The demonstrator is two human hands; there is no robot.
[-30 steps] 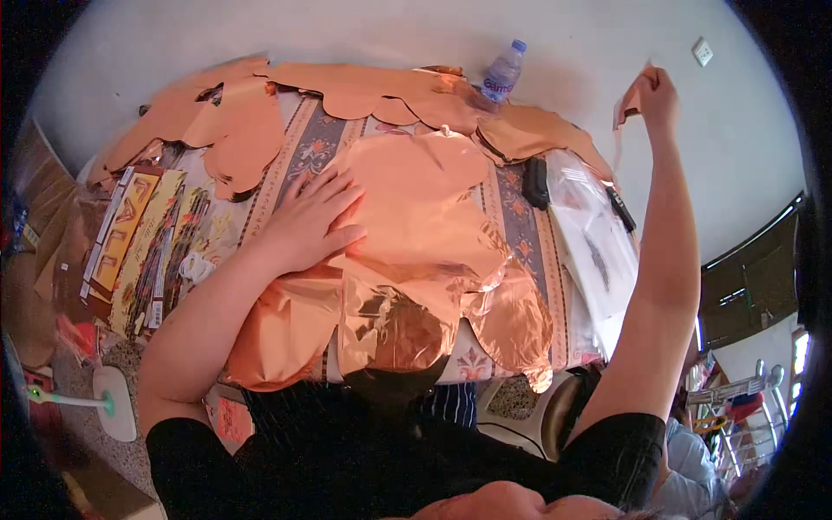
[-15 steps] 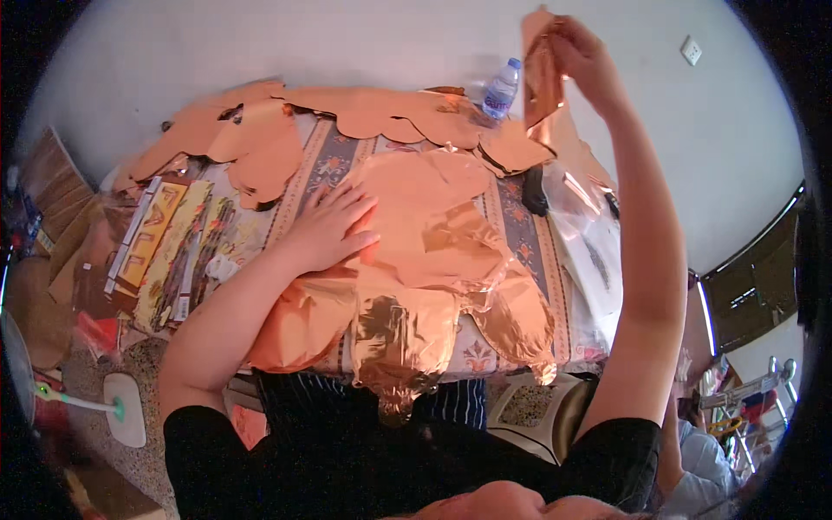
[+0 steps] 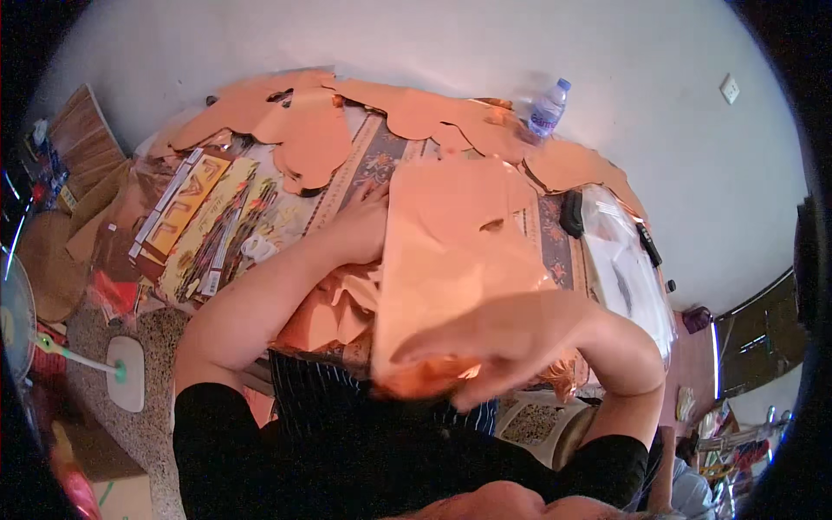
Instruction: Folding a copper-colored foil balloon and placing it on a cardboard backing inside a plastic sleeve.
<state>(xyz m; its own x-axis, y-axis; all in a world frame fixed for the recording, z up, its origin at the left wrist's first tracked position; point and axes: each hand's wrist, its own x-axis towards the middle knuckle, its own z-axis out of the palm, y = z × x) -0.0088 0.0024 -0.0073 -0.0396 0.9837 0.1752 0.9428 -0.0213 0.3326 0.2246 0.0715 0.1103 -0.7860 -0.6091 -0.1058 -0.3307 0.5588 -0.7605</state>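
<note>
The right hand (image 3: 494, 347) pinches the near edge of a copper foil sheet (image 3: 451, 251), whose long axis runs away from it across the table (image 3: 555, 234). The left hand (image 3: 360, 230), fingers spread flat, sits at the sheet's left edge, partly hidden.

A clear plastic bottle (image 3: 548, 107) with a blue cap stands upright at the far edge of the table (image 3: 379, 154). Flat printed boxes (image 3: 201, 224) lie at its left end — a black remote (image 3: 571, 213) rests toward the right. A white fan base (image 3: 128, 373) sits on the speckled floor.
</note>
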